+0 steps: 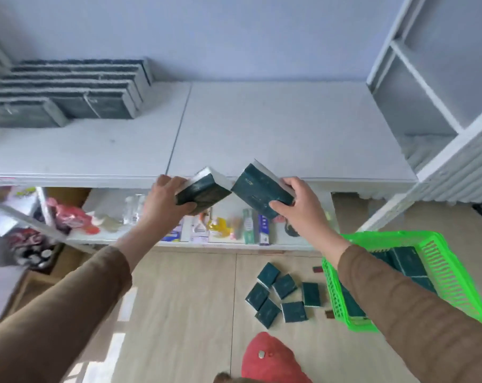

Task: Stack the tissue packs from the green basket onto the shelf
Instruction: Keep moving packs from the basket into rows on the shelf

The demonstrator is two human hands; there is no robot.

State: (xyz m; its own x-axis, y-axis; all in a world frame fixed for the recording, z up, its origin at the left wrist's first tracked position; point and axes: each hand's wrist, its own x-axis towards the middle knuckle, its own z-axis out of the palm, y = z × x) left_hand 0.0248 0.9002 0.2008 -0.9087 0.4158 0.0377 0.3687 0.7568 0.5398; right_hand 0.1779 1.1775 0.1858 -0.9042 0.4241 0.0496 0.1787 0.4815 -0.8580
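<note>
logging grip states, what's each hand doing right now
Left hand: grips a dark green tissue pack.
Right hand: grips another dark green tissue pack.

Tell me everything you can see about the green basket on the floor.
The green basket is bright green plastic with slotted, lattice-like walls and a rectangular rim. It sits on the pale wood-look floor at the right, below the shelf, seen at an angle. Several dark teal tissue packs lie inside. The right sleeve crosses in front, hiding part of it.
</note>
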